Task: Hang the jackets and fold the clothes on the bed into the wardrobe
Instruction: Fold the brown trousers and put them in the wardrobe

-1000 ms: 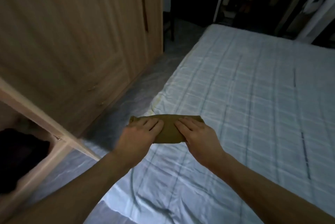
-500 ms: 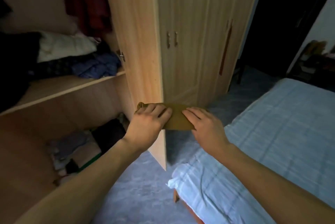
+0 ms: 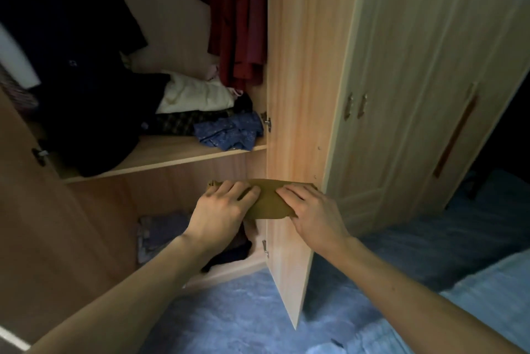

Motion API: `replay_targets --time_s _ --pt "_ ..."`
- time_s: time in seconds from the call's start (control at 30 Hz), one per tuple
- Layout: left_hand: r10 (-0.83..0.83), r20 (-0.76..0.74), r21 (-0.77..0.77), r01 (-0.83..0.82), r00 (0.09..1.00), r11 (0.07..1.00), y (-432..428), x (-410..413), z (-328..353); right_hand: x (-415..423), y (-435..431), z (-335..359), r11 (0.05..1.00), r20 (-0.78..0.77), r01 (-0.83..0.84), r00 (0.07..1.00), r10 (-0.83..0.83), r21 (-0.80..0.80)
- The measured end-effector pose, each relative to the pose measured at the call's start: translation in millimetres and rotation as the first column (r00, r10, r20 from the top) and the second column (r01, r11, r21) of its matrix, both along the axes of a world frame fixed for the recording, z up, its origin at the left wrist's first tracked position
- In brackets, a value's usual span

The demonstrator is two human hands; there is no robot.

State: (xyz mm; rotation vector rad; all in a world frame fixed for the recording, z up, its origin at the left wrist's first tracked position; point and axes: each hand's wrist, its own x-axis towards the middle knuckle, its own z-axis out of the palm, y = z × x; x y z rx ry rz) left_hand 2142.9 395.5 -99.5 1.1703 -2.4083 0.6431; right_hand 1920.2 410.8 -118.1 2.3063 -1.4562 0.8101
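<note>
Clothing in dark cloth (image 3: pixel 71 38) hangs at the far left inside the open wardrobe (image 3: pixel 183 23), and its lower part sinks into a dark heap (image 3: pixel 94 141) on the shelf (image 3: pixel 160 158). Further right on the same shelf a white bundle (image 3: pixel 195 95) lies on top of a dark patterned piece (image 3: pixel 180 122). Just beside them a crumpled blue shirt (image 3: pixel 229 132) reaches the shelf's front edge. Above these a red garment (image 3: pixel 238 23) hangs against the right side of the compartment. Under the shelf, in the lower compartment, a pale purple stack (image 3: pixel 160 233) sits at the left and some dark clothes (image 3: pixel 229 253) lie near the front, partly hidden behind the left forearm. The left hand (image 3: pixel 220 210) and the right hand (image 3: pixel 315 216) hold the folded cloth (image 3: pixel 269 204), an olive-brown bundle, level in the air between them. Both hands pinch it, one at each end, with fingers laid over the top and thumbs tucked beneath. The cloth is below shelf height, in front of the lower compartment's opening and the open door (image 3: pixel 298 81); whether it touches the door cannot be told. The door stands edge-on toward the camera, with metal hinges (image 3: pixel 266 121) along its left side. To its right are closed doors (image 3: pixel 401 95) with small paired handles (image 3: pixel 355 105) and a long dark handle (image 3: pixel 456 135). Blue carpet (image 3: pixel 243 310) covers the floor, and a corner of the bed (image 3: pixel 487 310) shows at the lower right.
</note>
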Motion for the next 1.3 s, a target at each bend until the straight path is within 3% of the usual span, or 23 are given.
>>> replay_targets --time_s 0.2,0.33,0.7,0.93,1.1,1.3 --pt "0.163 0.022 0.010 -0.163 0.986 0.987 -39.3 24.7 7.3 21.5 -81.3 5.1 0.983 0.006 -0.186 0.983 0.186 0.000" --pt "0.284 0.005 0.102 -0.283 0.959 0.954 -57.3 54.2 2.1 54.3 -120.2 4.2 0.956 0.016 -0.295 0.956 0.294 0.015" --pt "0.382 -0.082 0.143 -0.369 0.920 0.919 -126.7 153.5 -49.8 163.4 -215.9 -38.6 0.924 -0.005 -0.352 0.934 0.357 0.146" --pt "0.385 -0.095 0.252 -0.352 0.918 0.902 -185.9 245.8 -120.7 249.8 -268.9 -102.4 0.906 -0.016 -0.338 0.935 0.354 0.256" --pt "0.455 -0.141 0.365 -0.381 0.879 0.850 -248.5 309.4 -209.4 314.5 -322.8 -180.4 0.904 0.017 -0.334 0.940 0.342 0.266" --pt "0.409 -0.292 0.250 -0.344 0.864 0.905 -317.5 358.9 -367.3 367.5 -397.1 -329.8 0.919 0.015 -0.321 0.945 0.327 0.228"
